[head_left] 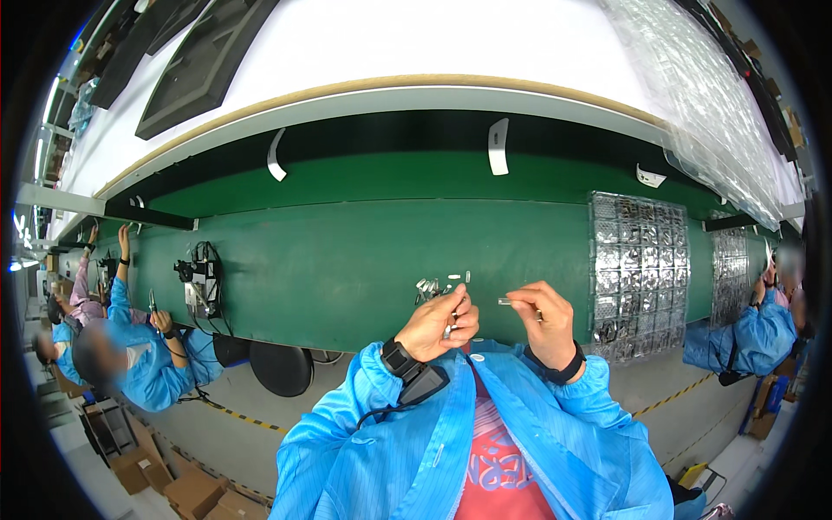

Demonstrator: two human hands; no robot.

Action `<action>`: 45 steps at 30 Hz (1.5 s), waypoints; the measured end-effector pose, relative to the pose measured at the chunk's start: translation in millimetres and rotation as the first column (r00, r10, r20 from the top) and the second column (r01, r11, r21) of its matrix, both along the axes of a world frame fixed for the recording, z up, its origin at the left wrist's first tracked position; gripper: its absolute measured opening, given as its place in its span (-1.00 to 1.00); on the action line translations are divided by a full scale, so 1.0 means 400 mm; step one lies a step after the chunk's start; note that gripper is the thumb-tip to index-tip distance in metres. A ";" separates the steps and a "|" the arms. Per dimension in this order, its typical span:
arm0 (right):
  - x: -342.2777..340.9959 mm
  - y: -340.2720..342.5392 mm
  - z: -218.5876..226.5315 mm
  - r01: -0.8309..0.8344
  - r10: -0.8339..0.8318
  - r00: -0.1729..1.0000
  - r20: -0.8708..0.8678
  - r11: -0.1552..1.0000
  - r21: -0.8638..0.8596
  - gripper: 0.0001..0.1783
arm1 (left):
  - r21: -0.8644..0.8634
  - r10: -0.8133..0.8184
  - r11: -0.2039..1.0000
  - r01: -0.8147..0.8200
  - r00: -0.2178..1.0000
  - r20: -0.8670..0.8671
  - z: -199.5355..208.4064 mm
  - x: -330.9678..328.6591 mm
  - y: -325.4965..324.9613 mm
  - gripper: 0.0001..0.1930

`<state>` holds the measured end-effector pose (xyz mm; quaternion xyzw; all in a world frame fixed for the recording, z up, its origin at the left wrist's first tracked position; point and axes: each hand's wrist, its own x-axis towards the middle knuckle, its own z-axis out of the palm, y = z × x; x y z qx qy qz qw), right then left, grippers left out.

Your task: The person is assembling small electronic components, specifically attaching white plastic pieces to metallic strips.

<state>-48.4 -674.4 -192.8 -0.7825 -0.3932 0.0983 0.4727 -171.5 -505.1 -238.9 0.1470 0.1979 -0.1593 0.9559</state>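
Above the green benchtop (364, 260), the right hand (543, 319) pinches a small clear strip (503, 302), probably light and slick, best held by its edges, while the left hand (438, 325) curls, contents unclear.

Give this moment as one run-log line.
Left hand: curled by small parts, grip unclear | Right hand: pinching clear piece | Bench: green, clear tray at right

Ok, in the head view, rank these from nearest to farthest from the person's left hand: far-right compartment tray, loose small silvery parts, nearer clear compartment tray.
1. Loose small silvery parts, just ahead of the left hand
2. Nearer clear compartment tray, right, past the right hand
3. Far-right compartment tray, beyond that one
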 end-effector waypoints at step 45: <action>0.049 -0.015 -0.529 -0.046 -0.025 0.986 -0.164 0.908 -0.416 -0.84 | 0.304 0.184 0.939 -0.161 0.982 -0.047 -0.124 -0.047 0.101 -0.90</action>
